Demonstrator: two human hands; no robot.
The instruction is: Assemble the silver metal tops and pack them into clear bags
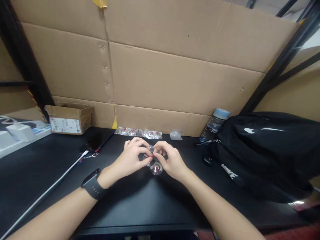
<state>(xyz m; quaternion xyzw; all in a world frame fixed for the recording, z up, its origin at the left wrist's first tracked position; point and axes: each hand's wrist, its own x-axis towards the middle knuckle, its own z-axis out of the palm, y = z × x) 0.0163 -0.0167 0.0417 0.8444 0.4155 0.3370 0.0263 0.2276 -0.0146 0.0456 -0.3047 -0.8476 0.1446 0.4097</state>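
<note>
My left hand (135, 155) and my right hand (171, 160) meet over the middle of the black table. The fingertips of both are closed in a pinch on a small red piece (152, 155), mostly covered by the fingers. Just below them lies a shiny round metal disc (156, 169) with a red centre. Something shiny shows partly between and under my fingers; its shape is hidden. Behind my hands, several similar discs in clear plastic wrap (128, 131) lie in a row along the cardboard. A dark watch (93, 185) is on my left wrist.
At the right stand a bottle with a blue lid (215, 125) and a large black bag (270, 156). To the left are a phone (92, 144), a white cable (50, 188), a small cardboard box (68, 120) and a power strip (40, 133). Crumpled clear plastic (176, 135) lies at the back.
</note>
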